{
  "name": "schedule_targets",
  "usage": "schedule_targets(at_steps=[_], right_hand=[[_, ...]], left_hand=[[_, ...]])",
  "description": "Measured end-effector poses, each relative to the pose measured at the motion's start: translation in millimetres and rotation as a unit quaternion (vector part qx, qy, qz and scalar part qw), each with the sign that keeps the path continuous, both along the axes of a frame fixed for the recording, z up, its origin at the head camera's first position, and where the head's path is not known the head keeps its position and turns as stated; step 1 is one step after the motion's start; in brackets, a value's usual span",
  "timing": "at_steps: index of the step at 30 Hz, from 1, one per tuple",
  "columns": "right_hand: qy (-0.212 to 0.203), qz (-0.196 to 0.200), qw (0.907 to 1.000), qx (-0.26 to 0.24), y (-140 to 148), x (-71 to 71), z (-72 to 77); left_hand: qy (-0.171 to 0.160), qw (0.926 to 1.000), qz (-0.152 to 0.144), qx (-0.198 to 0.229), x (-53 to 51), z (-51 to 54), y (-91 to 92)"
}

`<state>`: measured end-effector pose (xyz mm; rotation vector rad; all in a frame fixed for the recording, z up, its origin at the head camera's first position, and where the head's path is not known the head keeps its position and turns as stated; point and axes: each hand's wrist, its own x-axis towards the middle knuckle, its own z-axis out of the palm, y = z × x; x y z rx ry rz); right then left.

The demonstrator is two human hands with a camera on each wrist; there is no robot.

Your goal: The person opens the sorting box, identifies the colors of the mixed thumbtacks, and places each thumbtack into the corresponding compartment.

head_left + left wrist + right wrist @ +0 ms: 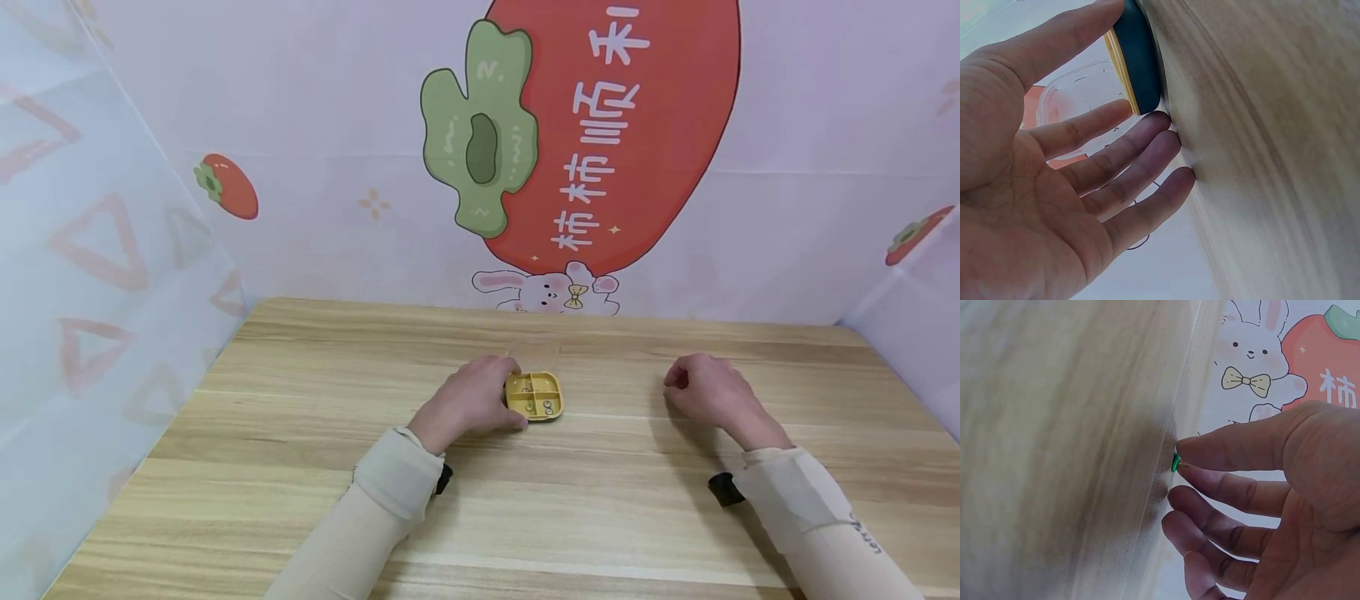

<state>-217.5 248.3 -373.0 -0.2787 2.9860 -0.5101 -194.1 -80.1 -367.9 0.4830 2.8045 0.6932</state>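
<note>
A small four-compartment box (533, 396), yellow inside and dark teal outside, sits on the wooden table with its clear lid (1075, 103) raised. Several tiny ring-like pieces (548, 407) lie in its compartments. My left hand (474, 396) holds the box by its left side, thumb at the near edge and index finger at the far one; the other fingertips touch the table. To the right, apart from the box, my right hand (708, 390) pinches a tiny shiny green piece (1175, 463) between thumb and index fingertip, close to the tabletop. Its exact kind is too small to tell.
The wooden table (315, 383) ends at a back wall (322, 242) printed with persimmons and a rabbit. More printed sheeting (97, 275) closes off the left side. A black wrist device (724, 489) shows under the right cuff.
</note>
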Motion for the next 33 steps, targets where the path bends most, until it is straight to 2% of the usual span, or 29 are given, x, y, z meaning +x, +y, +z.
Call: schedule_targets(at_steps=[8,18,33], right_hand=[[0.005,0.001,1.0,0.003,1.7,0.6,-0.4],[-0.009,-0.011,0.9999,0.004,3.0,1.6,0.9],[-0.001,-0.011,0.9999,0.007,3.4,3.7,1.6]], left_hand=[[0.002,1.0,-0.003,0.001,-0.4,-1.2,-0.4],[0.0,1.0,-0.004,-0.002,0.7,0.5,-0.4],[0.002,1.0,-0.005,-0.007,-0.3,-0.1,0.4]])
